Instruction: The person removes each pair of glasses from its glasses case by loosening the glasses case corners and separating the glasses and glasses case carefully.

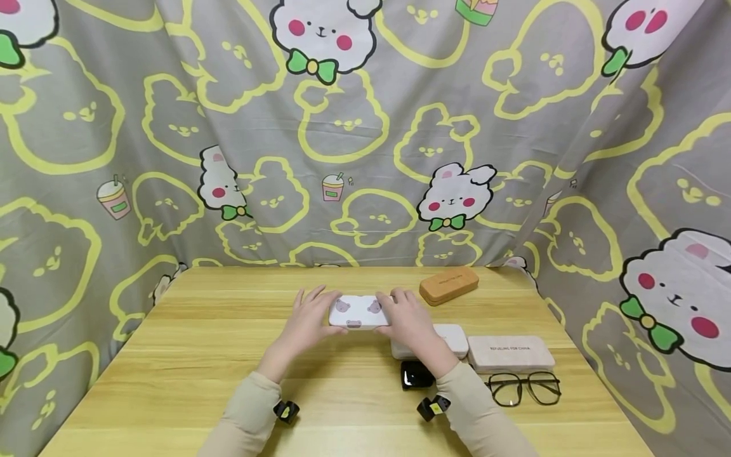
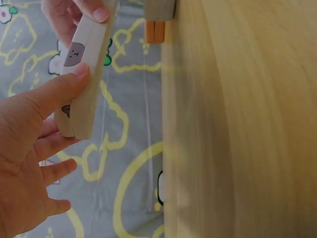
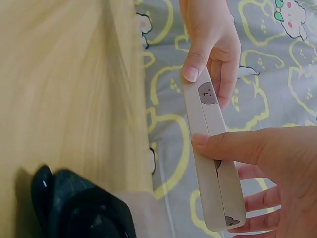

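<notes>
Held between both hands above the table is a white glasses case point(image 1: 358, 312) with grey bear faces printed on it, its lid seam closed. My left hand point(image 1: 308, 317) pinches its left end, the thumb point(image 2: 59, 91) on the near side and other fingers behind, some of them spread. At the opposite end my right hand point(image 1: 408, 318) grips it the same way, its thumb point(image 3: 233, 145) pressing the long side. The right wrist view shows the case point(image 3: 210, 163) edge-on, with the seam running along its length.
An orange-brown glasses case point(image 1: 449, 285) lies at the back right. Nearer are a white case point(image 1: 454, 339), partly behind the right forearm, a pale pink lettered case point(image 1: 511, 360), black-framed eyeglasses point(image 1: 522, 379) and a glossy black object point(image 1: 415, 375). A patterned curtain point(image 1: 354, 139) surrounds the wooden table point(image 1: 188, 355).
</notes>
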Action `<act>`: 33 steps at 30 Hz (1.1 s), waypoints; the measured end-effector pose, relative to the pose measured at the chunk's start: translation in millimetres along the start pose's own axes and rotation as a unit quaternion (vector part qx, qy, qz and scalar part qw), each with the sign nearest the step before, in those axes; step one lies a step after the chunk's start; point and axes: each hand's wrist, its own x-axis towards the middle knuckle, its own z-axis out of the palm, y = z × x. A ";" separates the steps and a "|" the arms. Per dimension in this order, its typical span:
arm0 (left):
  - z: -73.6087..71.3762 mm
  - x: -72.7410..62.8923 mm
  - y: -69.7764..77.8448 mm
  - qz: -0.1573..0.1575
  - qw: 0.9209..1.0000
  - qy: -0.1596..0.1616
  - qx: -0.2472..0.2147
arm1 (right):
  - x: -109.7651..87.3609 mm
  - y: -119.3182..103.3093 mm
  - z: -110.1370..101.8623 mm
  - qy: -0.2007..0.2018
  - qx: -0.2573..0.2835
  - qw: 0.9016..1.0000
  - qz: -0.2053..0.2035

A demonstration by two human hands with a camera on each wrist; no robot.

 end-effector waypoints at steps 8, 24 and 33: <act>-5.7 -11.6 -8.5 -0.014 1.000 -0.014 0.004 | 0.2 -14.1 5.6 0.003 -0.002 1.000 -0.013; -3.5 -22.8 -21.5 -0.024 0.999 -0.025 -0.009 | 1.4 -27.4 16.9 -0.008 -0.011 1.000 -0.013; -3.3 -24.7 -24.5 -0.043 0.998 -0.050 -0.020 | 0.7 -34.2 19.5 -0.039 -0.005 0.999 -0.003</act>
